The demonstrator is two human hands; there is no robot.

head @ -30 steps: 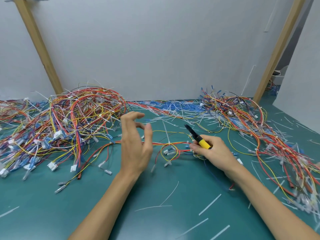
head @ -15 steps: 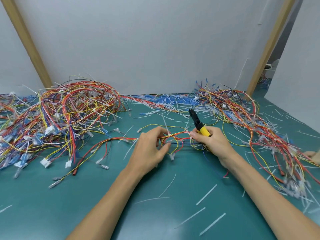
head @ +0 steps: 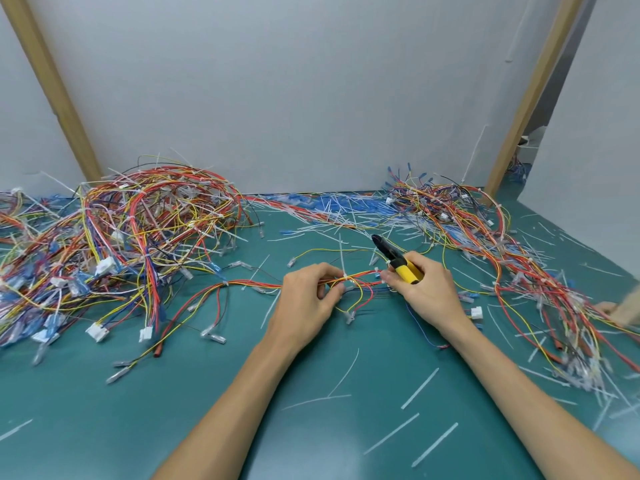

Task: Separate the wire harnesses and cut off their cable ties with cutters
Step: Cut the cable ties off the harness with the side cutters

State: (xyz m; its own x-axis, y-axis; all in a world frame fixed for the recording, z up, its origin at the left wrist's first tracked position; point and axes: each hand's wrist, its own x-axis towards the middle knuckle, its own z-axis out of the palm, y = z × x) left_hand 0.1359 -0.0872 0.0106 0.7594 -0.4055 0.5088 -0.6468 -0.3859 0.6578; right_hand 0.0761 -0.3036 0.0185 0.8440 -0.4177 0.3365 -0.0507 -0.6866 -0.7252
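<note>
- Pinching the loose harness [head: 249,284] mid-desk, left hand [head: 304,299] has its fingers curled on the wires right at a white cable tie [head: 342,261]. Why there?
- Looks like it props the tie up for the cut. Tie tail sticks up just past the fingertips.
- Right hand [head: 426,292]?
- Wrapped round the yellow handles of the cutters [head: 398,263], and its fingertips also nip the same harness just beside the left hand. So both hands are clamped, close together, with the bundle stretched between them.
- Cutters on the tie?
- No. The black nose points off toward the far edge, clear of the tie. My guess: it has to swing round before any cut.
- Clutter?
- A big tangled pile [head: 138,230] at the left edge, with the held harness trailing toward it. Another pile [head: 519,271] runs along the right edge. Cut tie scraps [head: 419,393] litter the green desk [head: 207,427], heaped thick at the far edge [head: 339,209].
- Anything in the way?
- Yellow and red loops [head: 360,299] sag under the pinch and could stray into the cut. Someone else's hand [head: 620,308] shows at the right edge, well apart.
</note>
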